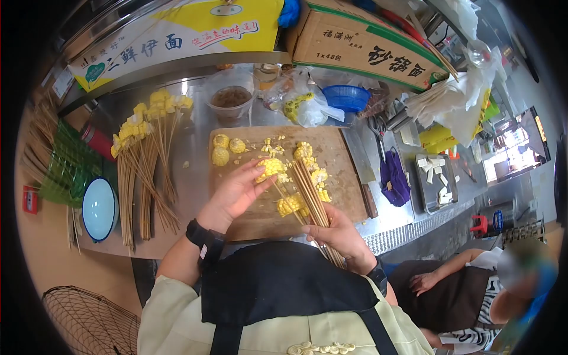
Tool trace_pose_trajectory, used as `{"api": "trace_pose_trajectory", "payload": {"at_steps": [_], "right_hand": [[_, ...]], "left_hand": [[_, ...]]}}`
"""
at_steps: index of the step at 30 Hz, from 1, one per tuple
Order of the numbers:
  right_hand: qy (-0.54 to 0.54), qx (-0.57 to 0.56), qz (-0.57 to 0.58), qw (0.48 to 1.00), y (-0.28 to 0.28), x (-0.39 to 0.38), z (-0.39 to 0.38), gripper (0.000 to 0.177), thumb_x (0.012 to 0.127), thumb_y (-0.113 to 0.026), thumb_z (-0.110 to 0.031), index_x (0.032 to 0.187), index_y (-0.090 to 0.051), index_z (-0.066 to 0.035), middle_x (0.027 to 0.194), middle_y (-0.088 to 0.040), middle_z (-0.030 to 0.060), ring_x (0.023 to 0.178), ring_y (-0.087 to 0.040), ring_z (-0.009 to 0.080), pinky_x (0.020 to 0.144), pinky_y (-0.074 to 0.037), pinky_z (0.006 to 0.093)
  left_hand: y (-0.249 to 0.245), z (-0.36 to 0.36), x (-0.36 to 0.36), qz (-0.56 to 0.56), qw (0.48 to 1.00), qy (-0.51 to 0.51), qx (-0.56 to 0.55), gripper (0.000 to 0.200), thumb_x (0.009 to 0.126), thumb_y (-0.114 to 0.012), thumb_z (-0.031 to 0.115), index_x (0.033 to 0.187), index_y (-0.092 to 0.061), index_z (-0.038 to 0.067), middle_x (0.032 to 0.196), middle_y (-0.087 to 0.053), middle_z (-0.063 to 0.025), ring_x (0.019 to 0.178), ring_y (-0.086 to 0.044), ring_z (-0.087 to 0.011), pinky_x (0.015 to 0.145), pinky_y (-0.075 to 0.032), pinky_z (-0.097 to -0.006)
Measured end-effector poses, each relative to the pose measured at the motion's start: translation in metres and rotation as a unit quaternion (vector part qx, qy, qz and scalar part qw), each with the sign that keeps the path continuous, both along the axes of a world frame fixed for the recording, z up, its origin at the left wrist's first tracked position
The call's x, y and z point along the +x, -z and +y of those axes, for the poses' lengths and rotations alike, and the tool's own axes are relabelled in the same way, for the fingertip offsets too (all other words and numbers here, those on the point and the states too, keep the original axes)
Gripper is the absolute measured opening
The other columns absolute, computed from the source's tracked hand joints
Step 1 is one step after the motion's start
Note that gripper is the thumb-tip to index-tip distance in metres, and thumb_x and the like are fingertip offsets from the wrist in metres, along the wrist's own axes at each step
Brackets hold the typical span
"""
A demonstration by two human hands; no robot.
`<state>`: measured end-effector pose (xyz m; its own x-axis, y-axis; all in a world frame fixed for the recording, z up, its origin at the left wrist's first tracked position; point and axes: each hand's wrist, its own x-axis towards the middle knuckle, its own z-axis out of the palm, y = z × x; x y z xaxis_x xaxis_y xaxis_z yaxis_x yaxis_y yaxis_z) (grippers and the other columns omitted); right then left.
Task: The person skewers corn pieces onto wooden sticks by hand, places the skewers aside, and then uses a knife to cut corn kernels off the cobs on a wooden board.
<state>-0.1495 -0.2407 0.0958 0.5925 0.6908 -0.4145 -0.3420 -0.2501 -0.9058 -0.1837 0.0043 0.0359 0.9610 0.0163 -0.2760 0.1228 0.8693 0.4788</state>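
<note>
My left hand (234, 196) pinches a piece of corn (270, 170) between thumb and fingers above the cutting board. My right hand (342, 235) is closed round a bundle of wooden skewers (312, 198), which slants up over the board. One thin skewer (289, 198) runs from the right fingers toward the held corn; whether its tip is inside cannot be made out. Below the corn, another corn piece (290, 205) lies near the skewers. More cut corn pieces (220, 155) and loose kernels are scattered on the wooden cutting board (248, 219).
Corn skewers (145, 171) lie piled at the left, beside a pale blue enamel dish (100, 208). A cleaver (361, 160) rests along the board's right edge. Behind stand a tub (231, 102) and a blue basket (347, 98). A metal tray (436, 180) and another person (455, 284) are at right.
</note>
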Motion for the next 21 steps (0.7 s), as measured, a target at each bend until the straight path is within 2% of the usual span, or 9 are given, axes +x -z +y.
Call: {"api": "trace_pose_trajectory", "payload": {"at_steps": [9,18,21], "right_hand": [[0.008,0.01,-0.002,1.0,0.005,-0.001,-0.002,0.036,0.085,-0.066,-0.004,0.117,-0.05,-0.001,0.07,-0.055,-0.0017,0.054,-0.047,0.0038,0.046,-0.037,0.0182],[0.014,0.013,0.003,1.0,0.0,-0.002,-0.002,0.036,0.085,-0.066,-0.004,0.116,-0.051,0.0,0.07,-0.053,-0.0028,0.054,-0.046,0.0033,0.046,-0.037,0.0185],[0.015,0.018,0.002,1.0,0.002,-0.003,-0.003,0.035,0.085,-0.067,-0.004,0.116,-0.051,-0.001,0.07,-0.053,-0.0029,0.053,-0.046,0.0034,0.046,-0.037,0.0186]], "left_hand": [[-0.002,-0.013,0.0,0.012,0.998,-0.052,0.044,0.031,0.092,-0.055,0.006,0.12,-0.05,-0.004,0.121,-0.055,-0.0129,0.112,-0.055,-0.0245,0.1,-0.048,-0.0358],[-0.003,-0.015,-0.002,0.006,0.996,-0.075,0.055,0.026,0.092,-0.057,0.009,0.115,-0.052,-0.003,0.116,-0.057,-0.0099,0.108,-0.056,-0.0196,0.098,-0.049,-0.0362],[-0.004,-0.016,-0.003,-0.001,0.993,-0.065,0.097,0.029,0.092,-0.057,0.01,0.118,-0.052,-0.003,0.117,-0.058,-0.0098,0.106,-0.058,-0.0193,0.096,-0.05,-0.0343]]}}
